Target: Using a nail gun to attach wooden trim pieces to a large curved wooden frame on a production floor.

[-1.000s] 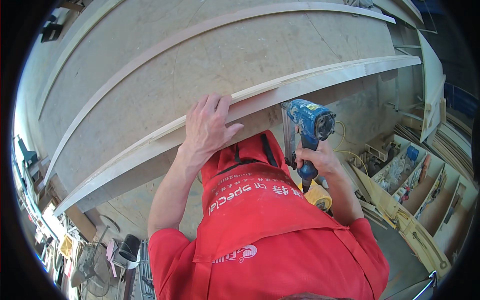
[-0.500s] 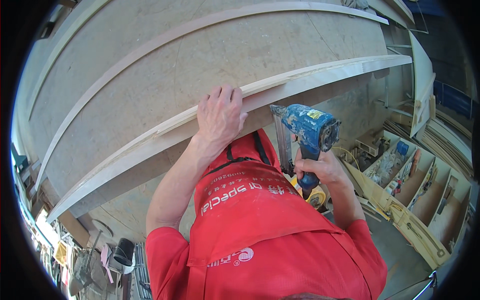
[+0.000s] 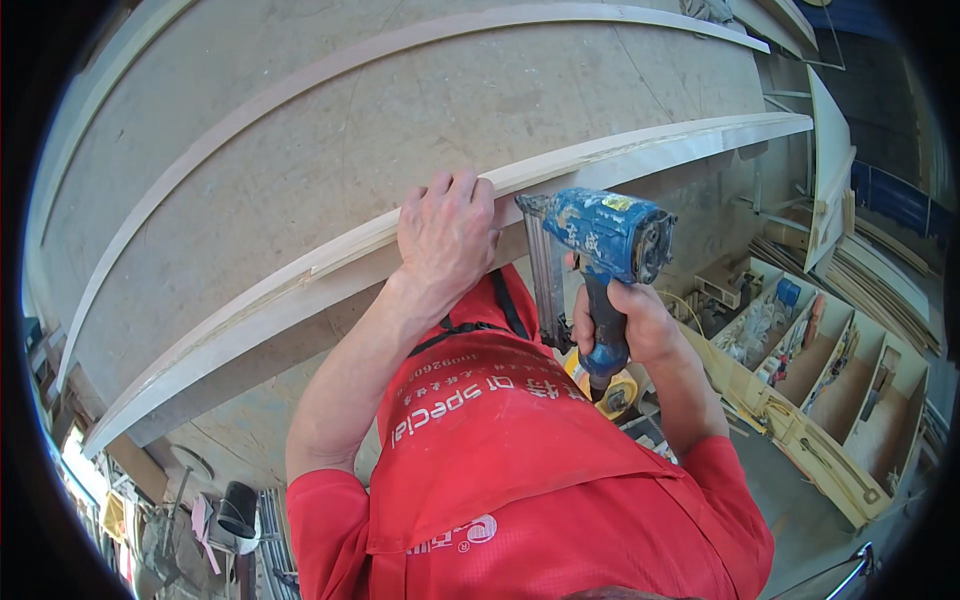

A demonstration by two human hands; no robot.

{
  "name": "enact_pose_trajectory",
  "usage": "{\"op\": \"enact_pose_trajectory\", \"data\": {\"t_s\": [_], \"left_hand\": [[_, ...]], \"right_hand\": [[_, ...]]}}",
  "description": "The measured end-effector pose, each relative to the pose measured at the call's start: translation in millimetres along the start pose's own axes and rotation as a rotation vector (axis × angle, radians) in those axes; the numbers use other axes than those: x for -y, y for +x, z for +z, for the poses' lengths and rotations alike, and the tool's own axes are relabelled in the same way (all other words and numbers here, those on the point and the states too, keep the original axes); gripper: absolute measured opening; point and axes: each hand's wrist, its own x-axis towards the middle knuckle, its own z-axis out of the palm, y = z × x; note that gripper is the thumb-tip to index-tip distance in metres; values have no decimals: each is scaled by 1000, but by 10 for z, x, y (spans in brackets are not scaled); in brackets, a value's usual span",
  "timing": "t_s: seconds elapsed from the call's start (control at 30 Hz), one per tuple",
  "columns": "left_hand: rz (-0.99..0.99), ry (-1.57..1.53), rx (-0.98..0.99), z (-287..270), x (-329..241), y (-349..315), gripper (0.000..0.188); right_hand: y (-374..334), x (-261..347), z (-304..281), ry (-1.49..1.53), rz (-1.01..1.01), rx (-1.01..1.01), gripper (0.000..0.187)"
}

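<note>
A long pale wooden strip (image 3: pixel 680 142), layered along its face, runs along the near edge of a worktable (image 3: pixel 520 105). Over its middle, my left hand (image 3: pixel 448 232) is closed with the fingers wrapped across the top. My right hand (image 3: pixel 648 322) grips the black handle of a blue nail gun (image 3: pixel 605 232), worn and spotted with pale marks. The gun's nose points left at the strip's near face, just right of my left hand. Whether the nose touches the wood I cannot tell. The slim magazine hangs down below the nose.
Another long strip (image 3: pixel 300 82) lies farther back on the table. To the right stands a divided wooden tool box (image 3: pixel 835 385) holding tools and plastic bags. Boards (image 3: pixel 830 165) lean beyond it. A yellow round object (image 3: pixel 620 392) is below the gun; a black bucket (image 3: pixel 238 508) stands lower left.
My right hand has brought the nail gun up and left, so its nose is closer to the strip and my left hand. My left hand keeps its hold on the strip.
</note>
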Motion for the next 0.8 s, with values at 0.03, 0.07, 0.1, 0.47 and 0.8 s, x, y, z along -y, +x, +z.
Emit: {"op": "enact_pose_trajectory", "data": {"t_s": [0.03, 0.07, 0.1, 0.47, 0.8], "left_hand": [[-1, -5, 2, 15, 9, 12, 24], [2, -5, -16, 32, 18, 28, 23], [1, -4, -35, 33, 26, 40, 23], [2, -6, -32, 41, 43, -98, 20], [-3, -10, 11, 26, 18, -171, 24]], "right_hand": [[41, -2, -1, -1, 3, -4, 69], [89, 5, 1, -20, 8, -13, 69], [133, 21, 11, -40, 13, -20, 70], [117, 27, 144, -97, 48, -30, 66], [75, -72, 146, -90, 48, -26, 63]]}}
